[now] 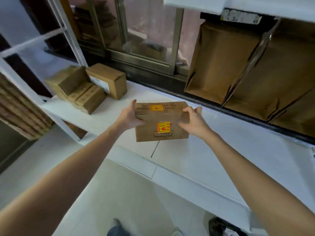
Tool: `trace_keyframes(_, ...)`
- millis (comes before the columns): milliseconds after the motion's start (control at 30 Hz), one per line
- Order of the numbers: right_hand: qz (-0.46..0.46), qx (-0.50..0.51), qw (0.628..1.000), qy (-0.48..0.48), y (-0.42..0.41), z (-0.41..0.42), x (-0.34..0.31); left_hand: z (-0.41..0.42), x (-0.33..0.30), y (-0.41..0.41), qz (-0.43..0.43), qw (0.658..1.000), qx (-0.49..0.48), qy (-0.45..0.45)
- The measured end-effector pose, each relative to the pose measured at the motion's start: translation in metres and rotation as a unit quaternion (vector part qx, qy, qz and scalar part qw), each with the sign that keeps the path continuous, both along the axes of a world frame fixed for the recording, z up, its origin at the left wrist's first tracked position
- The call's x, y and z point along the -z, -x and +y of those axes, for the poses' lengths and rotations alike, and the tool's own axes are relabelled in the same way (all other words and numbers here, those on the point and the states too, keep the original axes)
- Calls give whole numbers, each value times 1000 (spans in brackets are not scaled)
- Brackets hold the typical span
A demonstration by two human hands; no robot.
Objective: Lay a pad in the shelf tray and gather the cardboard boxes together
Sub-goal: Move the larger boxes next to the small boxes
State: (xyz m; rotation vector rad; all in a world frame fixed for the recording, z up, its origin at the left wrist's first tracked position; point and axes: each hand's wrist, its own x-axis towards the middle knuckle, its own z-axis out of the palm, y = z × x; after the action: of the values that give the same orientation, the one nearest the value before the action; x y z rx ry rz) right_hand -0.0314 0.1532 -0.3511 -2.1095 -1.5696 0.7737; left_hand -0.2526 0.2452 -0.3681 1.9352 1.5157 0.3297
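Note:
A brown cardboard box point(162, 114) with two orange-yellow stickers is held above the white shelf surface point(221, 145). My left hand point(130, 116) grips its left side, thumb up along the edge. My right hand point(192, 119) grips its right side, fingers curled over the top edge. Further left on the shelf lies a cluster of cardboard boxes point(85, 90): a bigger one with a white label point(109, 79) and several smaller ones leaning against each other. A brown paper pad point(218, 62) lines the tilted shelf tray at the upper right.
A sliding window with a metal frame point(141, 60) runs behind the shelf. White shelf posts point(17, 82) stand at the left, with corrugated cardboard sheets point(18, 109) beside them. A white shelf point(238, 4) hangs overhead. My feet show on the tiled floor below.

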Motion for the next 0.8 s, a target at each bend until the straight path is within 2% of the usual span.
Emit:
trace_keyframes(100, -5, -23, 1000, -8, 48, 29, -3, 19, 1, 54, -6, 1000, -21, 17)
trace_keyframes(267, -10, -56, 998, -16, 120, 77, 7, 49, 9, 126, -11, 1000, -25, -14)
trace_keyframes(433, -14, -53, 998, 12, 170, 118, 22, 72, 36, 181, -49, 997, -22, 54)
trace_keyframes(500, 15, -51, 998, 22, 183, 132, 33, 77, 49, 194, -92, 990, -39, 99)
trace_keyframes(600, 108, -13, 994, 30, 198, 150, 49, 77, 65, 206, -185, 968, -95, 138)
trace_keyframes(733, 183, 48, 981, 31, 205, 168, 67, 82, 83, 210, -220, 962, -98, 125)
trace_keyframes(800, 192, 67, 979, 25, 208, 178, 72, 88, 88, 210, -206, 968, -90, 109)
